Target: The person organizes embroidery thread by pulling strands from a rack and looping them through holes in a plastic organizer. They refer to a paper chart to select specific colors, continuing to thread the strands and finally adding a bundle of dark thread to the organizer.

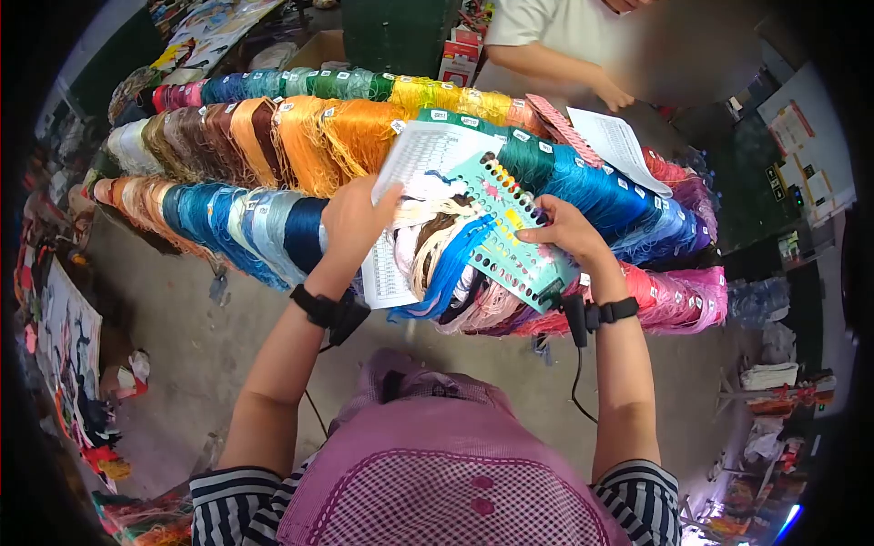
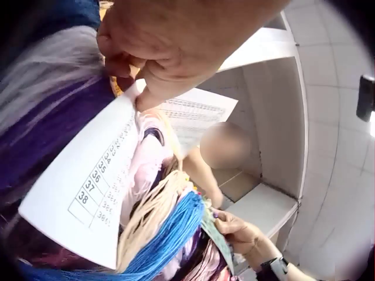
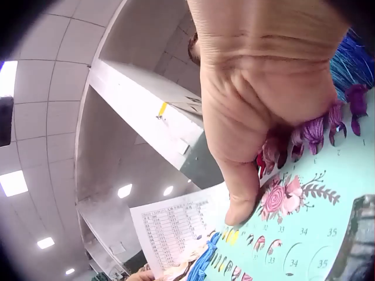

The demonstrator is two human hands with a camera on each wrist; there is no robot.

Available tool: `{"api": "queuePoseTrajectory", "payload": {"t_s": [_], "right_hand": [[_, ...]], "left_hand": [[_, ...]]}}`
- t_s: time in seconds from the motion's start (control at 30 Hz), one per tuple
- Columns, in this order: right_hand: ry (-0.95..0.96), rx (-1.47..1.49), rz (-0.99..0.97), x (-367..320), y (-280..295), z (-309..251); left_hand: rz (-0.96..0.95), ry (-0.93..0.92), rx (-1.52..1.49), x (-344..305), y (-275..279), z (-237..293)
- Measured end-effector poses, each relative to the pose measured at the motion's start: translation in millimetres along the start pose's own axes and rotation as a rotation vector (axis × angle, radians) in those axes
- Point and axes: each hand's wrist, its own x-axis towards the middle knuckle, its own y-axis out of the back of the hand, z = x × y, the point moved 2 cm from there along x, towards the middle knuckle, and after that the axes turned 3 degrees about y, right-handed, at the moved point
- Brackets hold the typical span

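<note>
My left hand (image 1: 358, 217) pinches a printed sheet (image 1: 437, 153) of numbered rows between thumb and fingers, as the left wrist view shows. In my right hand (image 1: 575, 235) is a mint-green thread card (image 3: 328, 196), gripped at its edge with the thumb flat on its face. Numbered holes and a pink flower print mark the card, and tufts of coloured thread are looped through many holes. Bright blue thread (image 1: 462, 257) and cream thread (image 2: 153, 213) hang from the card's left side, between the two hands. The sheet lies partly behind these strands.
Rows of coloured thread hanks with small white labels hang on a rack, including orange hanks (image 1: 360, 132) and blue hanks (image 1: 592, 191). Another printed sheet (image 1: 619, 146) lies on the rack's right part. Across the rack a person in a white shirt (image 1: 555, 36) stands.
</note>
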Motion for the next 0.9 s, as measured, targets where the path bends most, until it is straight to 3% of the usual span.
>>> {"api": "queuePoseTrajectory", "payload": {"t_s": [0.07, 0.1, 0.2, 0.23, 0.33, 0.37, 0.4, 0.47, 0.5, 0.6, 0.63, 0.7, 0.8, 0.9], "right_hand": [[-0.011, 0.013, 0.024, -1, -6, 11], [-0.011, 0.017, 0.039, -2, -7, 12], [0.107, 0.001, 0.146, -16, -10, 15], [0.136, 0.020, 0.141, -20, -10, 15], [0.113, 0.051, 0.140, -24, -12, 15], [0.108, 0.053, 0.149, -23, -14, 14], [0.132, 0.020, 0.168, -22, -15, 14], [0.146, -0.011, 0.198, -21, -14, 16], [0.126, 0.000, 0.184, -18, -15, 17], [0.134, 0.072, 0.153, -6, -10, 19], [0.100, 0.076, 0.158, -6, -4, 11], [0.108, 0.094, 0.169, -1, 7, 11], [0.116, 0.013, 0.100, 10, 13, 29], [0.107, 0.165, -0.024, 1, 9, 33]], "left_hand": [[-0.223, 0.252, 0.066, 18, -7, -2], [-0.321, 0.271, 0.117, 23, -12, -9], [-0.245, 0.315, 0.046, 20, -20, -24], [-0.140, 0.280, -0.014, 18, -19, -26], [-0.127, 0.334, -0.170, 13, -14, -27], [0.043, 0.174, -0.053, 11, -13, -25], [0.032, 0.165, -0.062, 7, -10, -17], [0.298, -0.087, 0.160, 4, 9, 10], [0.232, -0.157, 0.094, 3, 10, 16], [-0.079, 0.138, -0.303, 2, -21, -13], [-0.076, 0.139, -0.301, 7, -29, -16], [-0.038, 0.064, -0.601, 23, -45, -17], [-0.059, 0.160, -0.435, 43, -47, -8], [0.003, 0.213, -0.218, 37, -43, -6]]}}
